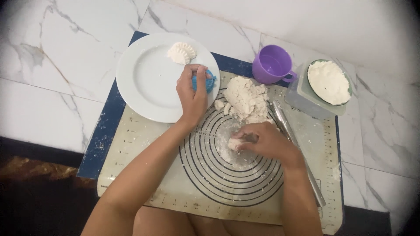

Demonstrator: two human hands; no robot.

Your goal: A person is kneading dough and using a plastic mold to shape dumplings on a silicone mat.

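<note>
Your left hand grips the blue dumpling press at the white plate rim, upper centre, while your right hand pinches a dough lump mid-mat, apparently portioning.

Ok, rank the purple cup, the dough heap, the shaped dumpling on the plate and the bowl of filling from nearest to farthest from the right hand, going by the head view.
From the right hand:
1. dough heap, just above it on the mat.
2. purple cup, up beyond the heap.
3. bowl of filling, up to the right; too close to the cup to rank firmly.
4. shaped dumpling, far up left on the white plate.
</note>
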